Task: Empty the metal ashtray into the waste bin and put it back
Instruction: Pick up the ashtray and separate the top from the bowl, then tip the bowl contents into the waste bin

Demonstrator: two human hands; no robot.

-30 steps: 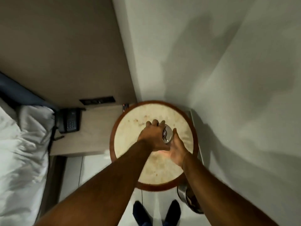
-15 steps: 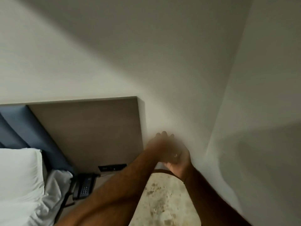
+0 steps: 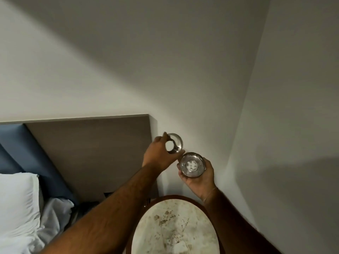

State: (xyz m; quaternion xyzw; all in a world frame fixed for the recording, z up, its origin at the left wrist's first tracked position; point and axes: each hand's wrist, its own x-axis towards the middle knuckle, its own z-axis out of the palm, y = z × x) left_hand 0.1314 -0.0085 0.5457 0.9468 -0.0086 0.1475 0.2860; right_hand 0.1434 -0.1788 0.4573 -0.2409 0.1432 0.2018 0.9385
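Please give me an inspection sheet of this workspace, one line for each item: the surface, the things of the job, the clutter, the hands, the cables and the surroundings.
Surface: round beige marble-look table top with brown wooden rim, stained; nothing stands on the part in view.
Job's things: shiny round metal ashtray bowl, open side up, pale residue inside; separate metal ring-shaped ashtray lid, lifted off and apart from the bowl. Waste bin: not in view.
Clutter: nothing seen.
Hands: left hand pinches the lid; right hand cradles the bowl in its palm.
Cables: nothing seen.
Surroundings: plain white walls meeting in a corner, brown wooden headboard panel, blue padded panel, white pillow.
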